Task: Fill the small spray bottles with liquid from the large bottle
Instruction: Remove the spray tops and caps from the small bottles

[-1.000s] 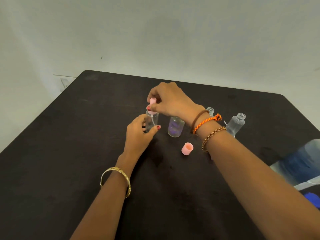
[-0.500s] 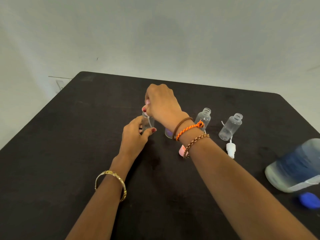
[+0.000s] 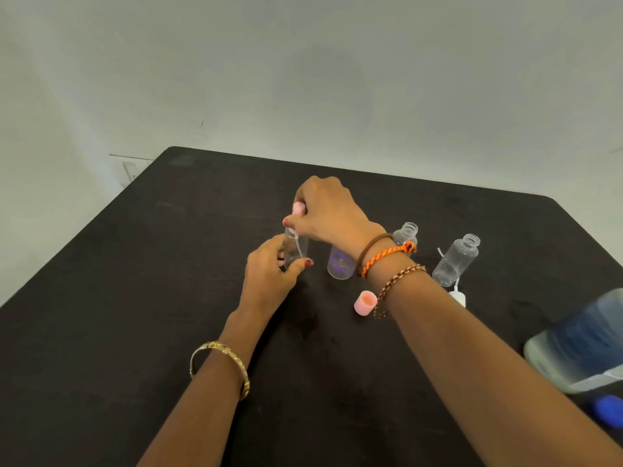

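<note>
Fingers of left hand (image 3: 269, 278) clasp small bottle (image 3: 296, 249), right hand (image 3: 325, 210) pinching pink sprayer (image 3: 298, 208), mid-table (image 3: 135, 298).

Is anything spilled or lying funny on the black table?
No spill that I can see. A small pink cap lies loose on the black table, and a white spray top lies off its bottle beside the clear open bottle.

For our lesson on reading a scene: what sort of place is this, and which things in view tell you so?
Probably a plain room at home or a small work space, not a lab: a bare black table against a blank pale wall, with only small clear plastic bottles and a pink plastic cap on it.
</note>
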